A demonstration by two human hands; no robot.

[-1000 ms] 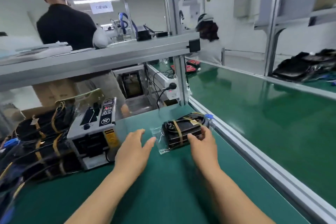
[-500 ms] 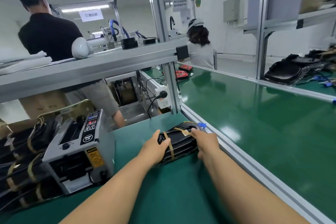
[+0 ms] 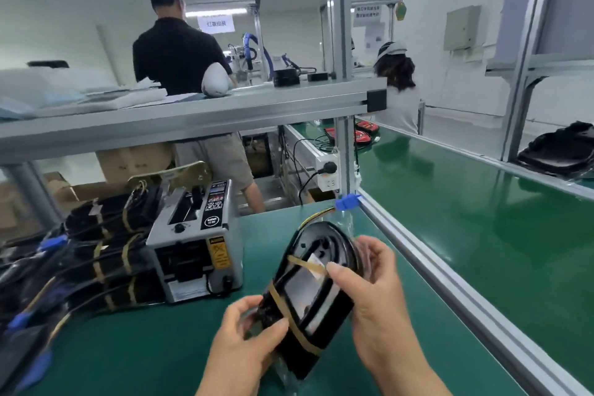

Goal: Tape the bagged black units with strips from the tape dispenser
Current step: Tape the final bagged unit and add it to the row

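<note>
Bagged unit [image 3: 310, 292] gripped between left hand [image 3: 247, 344] and right hand [image 3: 373, 296]

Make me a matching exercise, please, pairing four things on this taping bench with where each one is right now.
Things:
1. tape dispenser
2. bagged black unit
3. pile of taped units
4. held unit's blue connector

Places:
A. stacked at the left of the table, beside the dispenser
B. held above the table by the left hand and right hand
C. at the far end of the wires, by the aluminium rail
D. standing on the table between the pile and the hands

Pairs: 1-D, 2-B, 3-A, 4-C.
</note>
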